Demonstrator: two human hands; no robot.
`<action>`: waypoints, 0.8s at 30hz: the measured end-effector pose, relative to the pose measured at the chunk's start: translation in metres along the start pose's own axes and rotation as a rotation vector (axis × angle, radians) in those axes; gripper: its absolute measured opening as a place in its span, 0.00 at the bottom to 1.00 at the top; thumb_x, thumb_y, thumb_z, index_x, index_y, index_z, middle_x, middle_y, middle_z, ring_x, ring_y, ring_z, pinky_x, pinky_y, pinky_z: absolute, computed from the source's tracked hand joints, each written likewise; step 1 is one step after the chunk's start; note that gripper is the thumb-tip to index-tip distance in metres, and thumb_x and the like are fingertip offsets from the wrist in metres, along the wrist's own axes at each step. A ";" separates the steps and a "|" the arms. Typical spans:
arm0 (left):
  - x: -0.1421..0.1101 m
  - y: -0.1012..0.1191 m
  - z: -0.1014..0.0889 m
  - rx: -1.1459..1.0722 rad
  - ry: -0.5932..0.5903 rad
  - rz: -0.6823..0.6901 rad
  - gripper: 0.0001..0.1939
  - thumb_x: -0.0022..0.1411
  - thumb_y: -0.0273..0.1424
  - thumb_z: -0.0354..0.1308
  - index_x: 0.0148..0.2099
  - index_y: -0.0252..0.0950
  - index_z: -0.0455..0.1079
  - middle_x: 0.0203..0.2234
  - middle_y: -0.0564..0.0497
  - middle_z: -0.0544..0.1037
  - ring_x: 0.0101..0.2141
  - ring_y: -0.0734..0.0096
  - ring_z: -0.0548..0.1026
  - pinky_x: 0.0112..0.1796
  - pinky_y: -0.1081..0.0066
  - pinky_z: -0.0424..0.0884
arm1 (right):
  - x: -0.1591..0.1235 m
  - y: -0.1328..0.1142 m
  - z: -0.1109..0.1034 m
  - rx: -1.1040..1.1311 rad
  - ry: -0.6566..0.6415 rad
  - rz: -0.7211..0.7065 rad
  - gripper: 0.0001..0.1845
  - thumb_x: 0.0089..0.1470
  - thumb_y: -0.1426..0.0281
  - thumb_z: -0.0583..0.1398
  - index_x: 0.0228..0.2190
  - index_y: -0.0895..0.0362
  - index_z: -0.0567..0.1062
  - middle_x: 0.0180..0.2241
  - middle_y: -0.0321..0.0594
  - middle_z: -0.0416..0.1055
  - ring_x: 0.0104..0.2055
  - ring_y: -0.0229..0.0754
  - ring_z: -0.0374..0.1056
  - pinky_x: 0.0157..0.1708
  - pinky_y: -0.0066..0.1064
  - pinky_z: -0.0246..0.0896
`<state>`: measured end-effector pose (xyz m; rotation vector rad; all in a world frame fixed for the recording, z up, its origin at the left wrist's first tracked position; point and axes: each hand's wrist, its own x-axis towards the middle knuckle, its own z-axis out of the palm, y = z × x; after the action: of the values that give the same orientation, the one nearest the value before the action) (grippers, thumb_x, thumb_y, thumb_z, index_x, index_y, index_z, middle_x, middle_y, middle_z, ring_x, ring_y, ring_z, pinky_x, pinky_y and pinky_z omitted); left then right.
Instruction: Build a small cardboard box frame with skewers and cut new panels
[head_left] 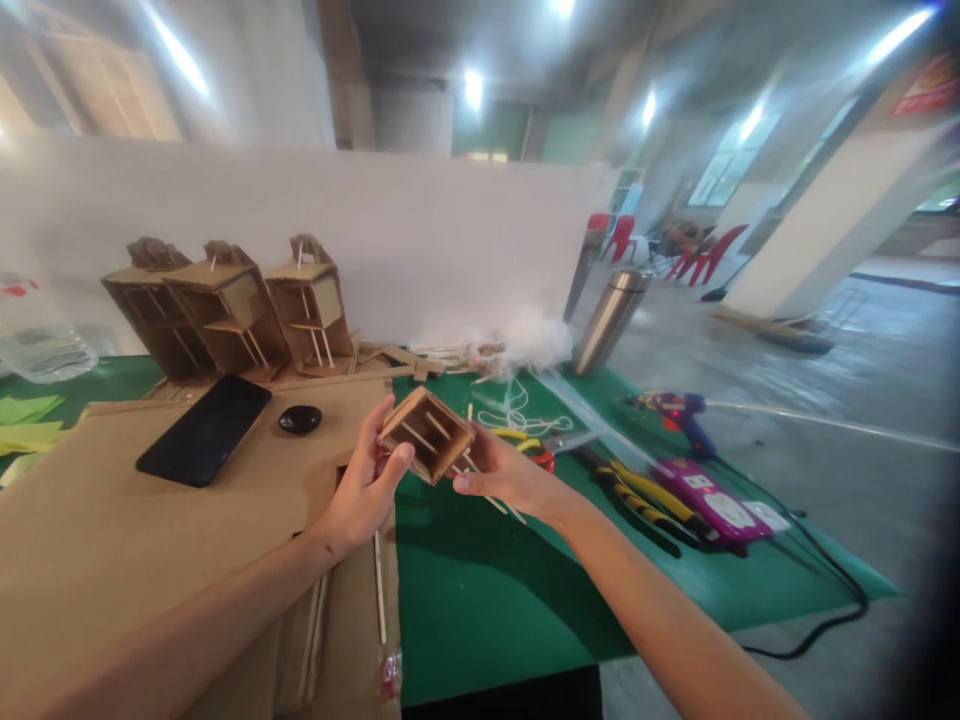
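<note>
My left hand [369, 490] is closed on the left side of a small open cardboard box [442, 459], its thumb on the near edge. Thin pale sticks run across the inside of the box, which is tilted with its opening towards me. My right hand [514, 472] grips the right side of the same box. A couple of thin wooden sticks [516, 513] jut out below the right fingers; whether they are fixed to the box, I cannot tell. Both hands are above the green tabletop [480, 620], near the cardboard sheet's edge.
Three cardboard structures [304, 310] stand at the back left. A black phone [204, 430] and a black mouse [300, 419] lie on the cardboard sheet [150, 560]. To the right are yellow-black pliers [652, 500], a glue gun [679, 410], a purple power strip [724, 505] and a steel flask [611, 322].
</note>
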<state>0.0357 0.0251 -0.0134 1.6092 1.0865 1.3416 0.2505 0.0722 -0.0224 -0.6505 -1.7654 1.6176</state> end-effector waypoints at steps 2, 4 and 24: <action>0.001 -0.001 -0.001 0.028 0.046 0.016 0.29 0.68 0.47 0.50 0.66 0.42 0.51 0.53 0.45 0.72 0.49 0.61 0.74 0.50 0.61 0.72 | -0.002 -0.002 0.002 -0.072 -0.058 0.086 0.35 0.50 0.55 0.67 0.55 0.52 0.65 0.52 0.44 0.69 0.44 0.42 0.70 0.40 0.33 0.68; 0.001 -0.003 -0.001 0.031 0.084 0.023 0.27 0.68 0.47 0.50 0.64 0.42 0.54 0.50 0.47 0.74 0.45 0.62 0.75 0.46 0.62 0.73 | -0.003 -0.005 0.004 -0.129 -0.102 0.178 0.27 0.52 0.54 0.65 0.48 0.56 0.70 0.41 0.43 0.74 0.33 0.39 0.72 0.29 0.29 0.66; 0.015 -0.010 -0.002 -0.468 0.377 -0.120 0.30 0.56 0.55 0.59 0.53 0.45 0.60 0.44 0.52 0.76 0.47 0.61 0.76 0.49 0.51 0.73 | 0.005 -0.002 0.001 -0.376 0.373 0.209 0.23 0.62 0.52 0.43 0.28 0.54 0.64 0.20 0.32 0.63 0.20 0.36 0.63 0.21 0.28 0.59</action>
<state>0.0336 0.0431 -0.0175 0.9616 0.9669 1.7067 0.2470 0.0749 -0.0194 -1.2611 -1.7696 1.1919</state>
